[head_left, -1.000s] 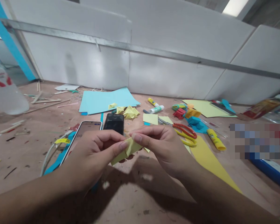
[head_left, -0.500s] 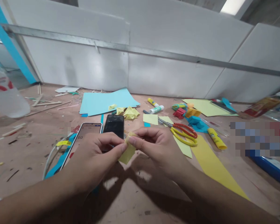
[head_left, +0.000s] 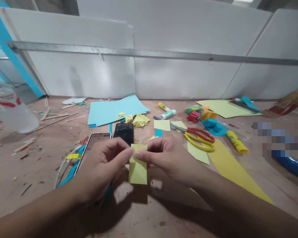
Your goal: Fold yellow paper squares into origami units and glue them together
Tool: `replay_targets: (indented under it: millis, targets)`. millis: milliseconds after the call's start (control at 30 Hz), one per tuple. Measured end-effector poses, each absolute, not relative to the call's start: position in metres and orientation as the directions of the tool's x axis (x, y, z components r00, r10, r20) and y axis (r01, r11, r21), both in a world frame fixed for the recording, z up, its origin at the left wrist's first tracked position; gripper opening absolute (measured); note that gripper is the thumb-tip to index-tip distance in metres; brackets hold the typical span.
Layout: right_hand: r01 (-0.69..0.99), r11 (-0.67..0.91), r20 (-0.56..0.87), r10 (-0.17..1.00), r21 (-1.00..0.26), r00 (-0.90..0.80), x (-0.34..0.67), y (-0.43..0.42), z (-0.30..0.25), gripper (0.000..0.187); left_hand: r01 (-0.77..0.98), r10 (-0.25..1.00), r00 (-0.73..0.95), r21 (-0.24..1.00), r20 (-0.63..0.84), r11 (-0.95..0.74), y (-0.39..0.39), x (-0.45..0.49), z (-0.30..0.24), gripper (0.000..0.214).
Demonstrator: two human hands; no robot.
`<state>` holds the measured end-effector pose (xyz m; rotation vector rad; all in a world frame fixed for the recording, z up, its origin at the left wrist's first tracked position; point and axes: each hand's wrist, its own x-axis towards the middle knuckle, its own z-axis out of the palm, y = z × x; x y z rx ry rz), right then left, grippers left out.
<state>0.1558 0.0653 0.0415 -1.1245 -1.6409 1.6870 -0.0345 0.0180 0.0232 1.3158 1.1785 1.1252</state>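
Between my two hands is a small folded yellow paper (head_left: 138,172), an upright rectangle with creases near its top. My left hand (head_left: 105,162) pinches its left edge between thumb and index finger. My right hand (head_left: 167,155) grips the right side, its thumb lying across the front of the paper. Just behind the hands lie a black phone (head_left: 124,132) and a white-edged phone (head_left: 95,140) with its screen lit, partly covered by my left hand. Folded yellow paper pieces (head_left: 140,120) sit beyond them.
Scissors (head_left: 200,138) with red and yellow handles lie right of my hands, near a yellow paper strip (head_left: 234,168) and a yellow glue stick (head_left: 237,142). Blue sheets (head_left: 111,110) lie at the back. A plastic bottle (head_left: 13,112) stands left. A white panel (head_left: 176,77) rises behind the table.
The yellow paper has turned from a tilt to upright, facing me, and more of its surface shows. Both hands still pinch it. The camera view has shifted slightly.
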Motion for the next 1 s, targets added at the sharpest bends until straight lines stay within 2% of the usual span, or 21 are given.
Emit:
replay_targets:
  millis: [133,200,300,367,433,500,600,700,800,900,1000]
  targets:
    - [0.307,-0.062,-0.237,0.781,-0.950,-0.577,0.157,0.063,0.042,0.029,0.332,0.977,0.184,0.929,0.109,-0.166,0.017,-0.038,0.024,0.032]
    - [0.320,-0.027,-0.228,0.757,-0.947,-0.612,0.158,0.063,0.043,0.027,0.349,0.968,0.196,0.912,0.154,-0.216,0.016,-0.038,0.021,0.033]
    - [0.249,-0.041,-0.197,0.741,-0.968,-0.642,0.159,0.063,0.045,0.016,0.237,0.972,0.132,0.946,0.194,-0.222,0.016,-0.040,0.014,0.031]
    - [0.137,-0.026,-0.107,0.773,-0.990,-0.625,0.160,0.065,0.045,0.007,0.129,0.973,0.108,0.968,0.204,-0.217,0.017,-0.042,0.011,0.029]
    - [0.035,0.050,0.021,0.825,-0.998,-0.565,0.160,0.067,0.044,0.010,0.091,0.973,0.123,0.974,0.195,-0.207,0.019,-0.045,0.011,0.029]
    - [-0.014,0.140,0.127,0.845,-0.990,-0.520,0.161,0.069,0.042,0.017,0.158,0.971,0.177,0.970,0.158,-0.187,0.021,-0.047,0.013,0.030]
    - [0.001,0.236,0.198,0.819,-0.972,-0.539,0.163,0.068,0.036,0.022,0.287,0.956,0.289,0.948,0.054,-0.140,0.021,-0.047,0.017,0.032]
    - [0.039,0.341,0.265,0.792,-0.939,-0.549,0.163,0.064,0.032,0.023,0.308,0.945,0.328,0.945,0.008,-0.115,0.019,-0.042,0.016,0.036]
    - [0.030,0.385,0.335,0.837,-0.923,-0.433,0.162,0.064,0.030,0.019,0.217,0.980,0.192,0.972,0.043,-0.085,0.016,-0.036,0.012,0.036]
    - [-0.020,0.329,0.316,0.885,-0.944,-0.343,0.159,0.067,0.030,0.026,0.029,0.997,0.026,0.997,0.069,-0.070,0.015,-0.034,0.009,0.033]
    - [-0.072,0.318,0.324,0.897,-0.946,-0.300,0.155,0.067,0.030,0.027,-0.044,0.996,-0.024,0.995,0.084,-0.085,0.016,-0.033,0.007,0.029]
